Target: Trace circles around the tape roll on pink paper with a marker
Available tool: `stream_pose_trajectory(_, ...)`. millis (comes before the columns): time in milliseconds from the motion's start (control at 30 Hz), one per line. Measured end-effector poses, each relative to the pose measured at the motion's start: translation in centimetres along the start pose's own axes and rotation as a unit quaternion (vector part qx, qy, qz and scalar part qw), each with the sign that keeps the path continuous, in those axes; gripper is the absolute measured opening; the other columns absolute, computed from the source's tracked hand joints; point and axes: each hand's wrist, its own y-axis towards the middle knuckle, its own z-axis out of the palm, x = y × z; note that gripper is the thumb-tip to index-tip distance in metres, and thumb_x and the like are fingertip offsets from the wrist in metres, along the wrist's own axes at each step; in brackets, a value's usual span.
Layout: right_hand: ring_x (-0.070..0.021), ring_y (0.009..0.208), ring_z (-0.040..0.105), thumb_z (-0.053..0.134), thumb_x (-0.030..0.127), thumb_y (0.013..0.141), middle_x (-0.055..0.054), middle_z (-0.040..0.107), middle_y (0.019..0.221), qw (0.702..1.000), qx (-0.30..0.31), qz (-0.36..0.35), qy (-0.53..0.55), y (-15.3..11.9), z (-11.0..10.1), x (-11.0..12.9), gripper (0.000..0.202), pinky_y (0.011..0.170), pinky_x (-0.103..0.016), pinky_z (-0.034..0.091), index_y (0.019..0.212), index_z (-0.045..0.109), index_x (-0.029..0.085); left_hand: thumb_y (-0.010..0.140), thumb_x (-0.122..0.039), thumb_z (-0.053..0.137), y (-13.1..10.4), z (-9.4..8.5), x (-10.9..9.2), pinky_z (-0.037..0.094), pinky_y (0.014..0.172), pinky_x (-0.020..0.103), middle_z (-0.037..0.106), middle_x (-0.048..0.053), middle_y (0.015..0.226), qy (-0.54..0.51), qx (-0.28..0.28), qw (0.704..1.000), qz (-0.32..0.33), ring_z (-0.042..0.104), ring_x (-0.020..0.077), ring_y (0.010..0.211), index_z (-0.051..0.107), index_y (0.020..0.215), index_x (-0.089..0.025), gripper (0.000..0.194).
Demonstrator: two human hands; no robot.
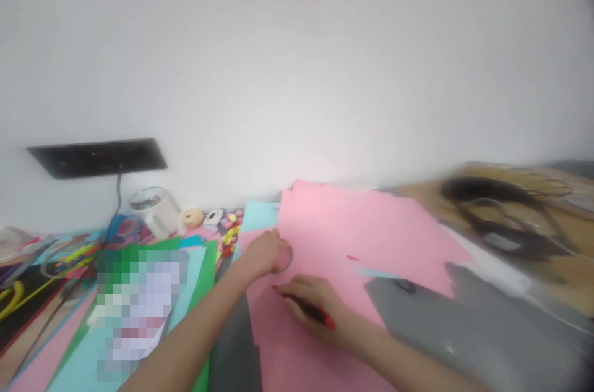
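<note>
Head view: pink paper [297,355] under the right hand [336,299], pinching a red pen [320,314], may be skewed if the left hand [269,253], grip unclear, slips.

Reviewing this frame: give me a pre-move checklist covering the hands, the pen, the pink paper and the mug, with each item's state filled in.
1. Pen held in the right hand: ok, its red end shows below the fingers.
2. Left hand over the pink paper: ok, near the paper's left edge.
3. Left hand's grip: cannot tell, a round pinkish shape by the fingers is too blurred.
4. Pen tip touching the paper: cannot tell, too blurred.
5. Pink surface unbroken: not ok, a small red patch shows to the right of the left hand.
6. Mug apart from both hands: ok, it stands near the wall.
</note>
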Motion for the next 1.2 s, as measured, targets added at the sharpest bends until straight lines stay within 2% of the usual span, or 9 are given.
stream_pose_trajectory(133,-0.0224,0.072,0.061,0.061,0.020,0.068,-0.009,0.066,0.085,0.978,0.103,-0.008,-0.180,1.1,0.4,0.0,0.040,0.055,-0.028,0.042,0.107,0.056,0.012,0.059,-0.020,0.065,0.6,0.0,0.5,0.042,0.062,0.026,0.053,0.007,0.105,0.028,-0.004,1.000,0.001,0.057,0.0212,0.086,0.061,0.103,-0.023,0.045)
stream_pose_trajectory(233,-0.0227,0.073,0.060,0.059,0.015,0.072,-0.011,0.065,0.088,0.962,0.148,-0.013,-0.230,2.1,1.2,0.0,0.034,0.053,-0.028,0.040,0.105,0.055,0.010,0.055,-0.022,0.069,1.0,0.0,0.8,0.043,0.062,0.025,0.054,0.006,0.103,0.040,-0.001,0.999,0.010,0.057,0.0209,0.085,0.059,0.107,-0.025,0.053)
stream_pose_trajectory(333,-0.0198,0.068,0.059,0.047,0.009,0.080,-0.009,0.064,0.079,0.960,0.145,-0.025,-0.238,2.9,2.0,-0.1,0.025,0.052,-0.027,0.039,0.104,0.053,0.009,0.057,-0.022,0.069,1.4,-0.1,1.1,0.044,0.063,0.025,0.054,0.005,0.104,0.049,0.002,0.999,0.017,0.057,0.0204,0.087,0.058,0.110,-0.026,0.054)
stream_pose_trajectory(433,-0.0207,0.066,0.058,0.048,0.010,0.081,-0.010,0.065,0.078,0.952,0.143,-0.040,-0.266,3.4,2.7,-0.3,0.028,0.050,-0.029,0.039,0.108,0.053,0.006,0.061,-0.021,0.067,1.7,0.0,1.2,0.044,0.066,0.025,0.054,0.005,0.104,0.060,0.002,0.998,0.023,0.057,0.0205,0.089,0.058,0.111,-0.026,0.051)
stream_pose_trajectory(600,-0.0258,0.075,0.060,0.054,0.007,0.073,-0.020,0.063,0.096,0.934,0.145,-0.059,-0.322,3.7,3.5,-0.6,0.043,0.048,-0.031,0.041,0.115,0.050,-0.001,0.063,-0.021,0.063,1.9,0.4,1.3,0.045,0.065,0.029,0.056,0.006,0.099,0.084,-0.004,0.996,0.025,0.059,0.0227,0.084,0.059,0.110,-0.026,0.048)
stream_pose_trajectory(833,-0.0344,0.086,0.059,0.058,0.005,0.070,-0.025,0.062,0.093,0.930,0.128,-0.058,-0.339,3.8,4.3,0.1,0.034,0.051,-0.035,0.047,0.103,0.056,-0.002,0.072,-0.020,0.052,1.5,0.8,1.0,0.045,0.066,0.030,0.056,0.008,0.097,0.090,-0.024,0.995,0.031,0.059,0.0228,0.082,0.059,0.109,-0.024,0.039)
stream_pose_trajectory(967,-0.0348,0.084,0.059,0.062,0.006,0.068,-0.026,0.062,0.093,0.931,0.135,-0.054,-0.336,3.7,4.5,0.4,0.039,0.051,-0.036,0.047,0.105,0.055,-0.004,0.069,-0.018,0.056,1.3,0.7,0.7,0.044,0.066,0.028,0.056,0.008,0.098,0.083,-0.019,0.996,0.021,0.059,0.0216,0.084,0.060,0.109,-0.023,0.040)
stream_pose_trajectory(1033,-0.0337,0.083,0.060,0.062,0.005,0.068,-0.025,0.062,0.094,0.929,0.145,-0.051,-0.336,3.5,4.3,0.5,0.039,0.049,-0.034,0.045,0.106,0.055,-0.003,0.066,-0.019,0.061,1.3,0.5,0.6,0.044,0.066,0.027,0.055,0.008,0.101,0.080,-0.014,0.997,0.013,0.058,0.0213,0.085,0.059,0.109,-0.023,0.043)
stream_pose_trajectory(1200,-0.0263,0.072,0.059,0.059,0.007,0.071,-0.015,0.063,0.082,0.927,0.178,-0.044,-0.327,2.7,2.9,0.7,0.033,0.048,-0.031,0.038,0.104,0.055,0.001,0.059,-0.020,0.068,1.0,0.1,0.4,0.044,0.064,0.025,0.055,0.006,0.102,0.075,-0.003,0.997,0.006,0.058,0.0205,0.083,0.059,0.107,-0.024,0.049)
